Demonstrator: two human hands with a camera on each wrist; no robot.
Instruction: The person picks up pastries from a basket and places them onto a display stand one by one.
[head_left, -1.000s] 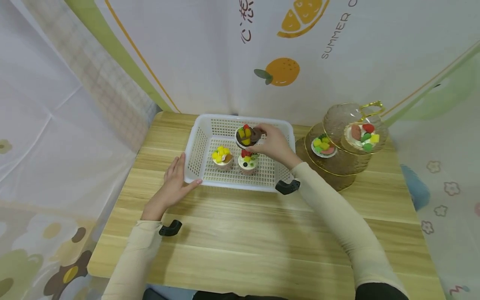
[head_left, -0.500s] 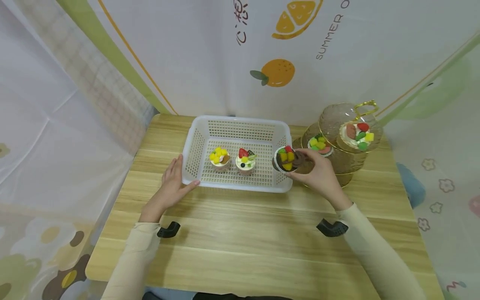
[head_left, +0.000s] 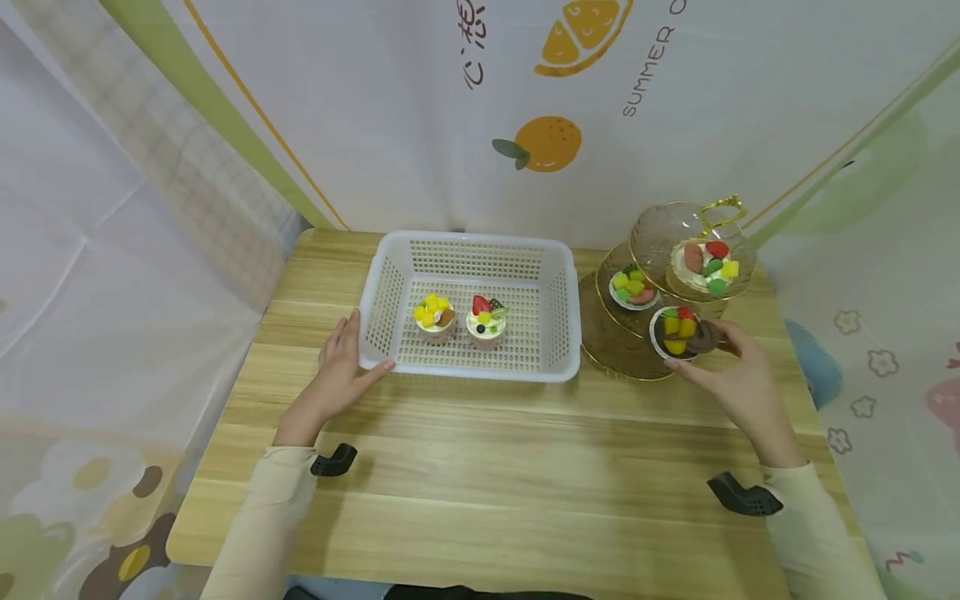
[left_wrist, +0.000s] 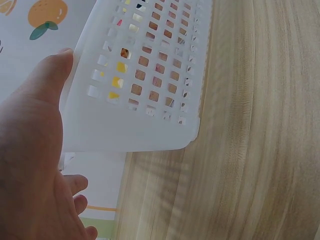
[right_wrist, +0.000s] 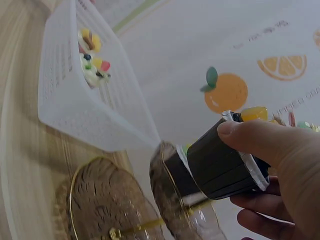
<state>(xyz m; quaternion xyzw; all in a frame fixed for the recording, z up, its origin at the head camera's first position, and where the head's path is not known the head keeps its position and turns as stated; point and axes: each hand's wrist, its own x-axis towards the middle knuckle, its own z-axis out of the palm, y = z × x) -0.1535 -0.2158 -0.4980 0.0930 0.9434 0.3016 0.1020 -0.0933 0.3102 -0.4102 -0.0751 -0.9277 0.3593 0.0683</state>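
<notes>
My right hand (head_left: pixel 738 387) pinches a cupcake in a dark cup (right_wrist: pixel 220 162), topped with yellow cubes, a red piece and a brown swirl. It overlaps the middle level of the tiered stand (head_left: pixel 622 354) in the head view. At the near left corner of the white plastic basket (head_left: pixel 483 372), my left hand (head_left: pixel 333 379) lies with its thumb at the front rim and its fingers straight along the left side. Inside the basket stand a cupcake with yellow cubes (head_left: pixel 434 317) and a cupcake with a strawberry piece (head_left: pixel 486 323).
The glass-like stand has gold rims and a gold top handle (head_left: pixel 722 215). A cream cupcake (head_left: pixel 703 267) sits on its top plate, and a green-and-yellow-topped cupcake (head_left: pixel 633 289) on the plate below. The wooden table (head_left: pixel 480 475) meets a printed curtain behind.
My right hand has lifted the dark cupcake out of the basket and carried it right to the tiered stand. My left hand stays at the basket's corner.
</notes>
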